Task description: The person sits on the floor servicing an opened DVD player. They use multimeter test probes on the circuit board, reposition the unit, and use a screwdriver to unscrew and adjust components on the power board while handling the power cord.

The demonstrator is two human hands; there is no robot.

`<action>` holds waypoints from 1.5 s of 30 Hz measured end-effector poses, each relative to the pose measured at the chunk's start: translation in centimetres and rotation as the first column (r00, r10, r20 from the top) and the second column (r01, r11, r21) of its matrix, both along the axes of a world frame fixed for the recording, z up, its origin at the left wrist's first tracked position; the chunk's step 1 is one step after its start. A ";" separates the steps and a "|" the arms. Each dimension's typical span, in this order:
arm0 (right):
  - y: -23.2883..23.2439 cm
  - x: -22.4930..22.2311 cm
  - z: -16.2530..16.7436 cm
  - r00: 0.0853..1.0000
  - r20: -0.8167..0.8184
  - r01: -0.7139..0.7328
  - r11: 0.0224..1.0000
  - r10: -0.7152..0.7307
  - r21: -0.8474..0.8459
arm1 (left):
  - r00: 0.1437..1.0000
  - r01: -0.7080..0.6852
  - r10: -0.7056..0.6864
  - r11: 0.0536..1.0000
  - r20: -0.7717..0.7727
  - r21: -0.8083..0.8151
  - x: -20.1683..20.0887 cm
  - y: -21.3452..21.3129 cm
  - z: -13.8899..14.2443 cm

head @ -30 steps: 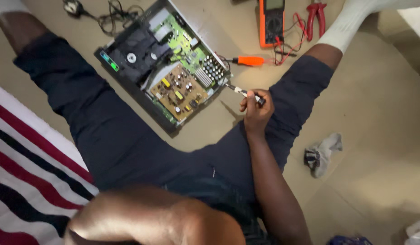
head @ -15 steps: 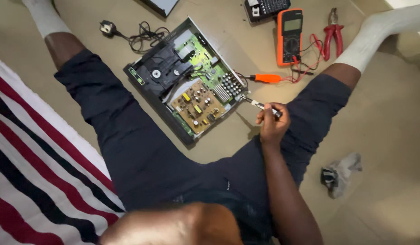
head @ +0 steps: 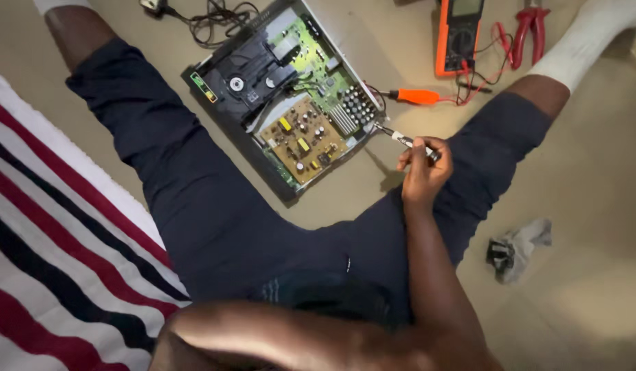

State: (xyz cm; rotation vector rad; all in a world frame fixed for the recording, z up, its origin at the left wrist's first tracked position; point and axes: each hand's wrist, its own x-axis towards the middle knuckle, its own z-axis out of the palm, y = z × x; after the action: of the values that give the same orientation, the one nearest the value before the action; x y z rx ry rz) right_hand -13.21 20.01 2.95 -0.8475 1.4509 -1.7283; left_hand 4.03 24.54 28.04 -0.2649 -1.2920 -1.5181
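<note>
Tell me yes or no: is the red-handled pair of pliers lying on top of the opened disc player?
No, the pliers lie on the floor beside the orange multimeter, apart from the opened disc player.

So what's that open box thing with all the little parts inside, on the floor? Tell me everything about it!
The opened disc player lies flat on the tan floor between the person's legs, its cover off. Inside sit a black disc drive, a green circuit board and a tan board studded with small parts. A black cable runs from its back. The right hand holds a screwdriver with its tip at the player's right edge.
</note>
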 end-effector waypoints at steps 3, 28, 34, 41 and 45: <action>-0.1 -0.1 0.0 1.000 -0.027 0.005 1.000 -0.006 -0.029 | 0.987 0.013 -0.012 1.000 0.161 -0.004 -0.2 0.8 -3.0; 0.3 -1.2 4.5 0.992 -0.108 0.087 0.984 -0.070 0.157 | 0.233 -0.520 0.287 0.844 0.929 -0.130 0.6 -23.0 -18.5; 0.2 -1.7 3.7 0.999 0.000 0.043 0.981 -0.044 0.189 | -0.005 -0.481 0.528 0.743 0.849 -0.465 -1.1 -37.2 -24.0; 0.7 -1.9 3.3 0.998 0.060 0.014 0.962 -0.031 0.274 | -0.205 -0.398 0.377 0.811 0.903 -0.429 -3.0 -43.7 -29.0; 1.2 -2.1 3.8 0.985 0.166 -0.013 0.954 -0.039 0.300 | -0.374 -0.157 0.370 0.878 0.850 -0.452 -4.1 -42.9 -30.5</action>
State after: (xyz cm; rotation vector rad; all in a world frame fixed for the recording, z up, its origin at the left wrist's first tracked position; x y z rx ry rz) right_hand -15.31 21.20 6.70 -0.5165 1.5530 -1.4979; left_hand -0.07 -18.39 -2.46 1.6763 -2.4835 -0.8703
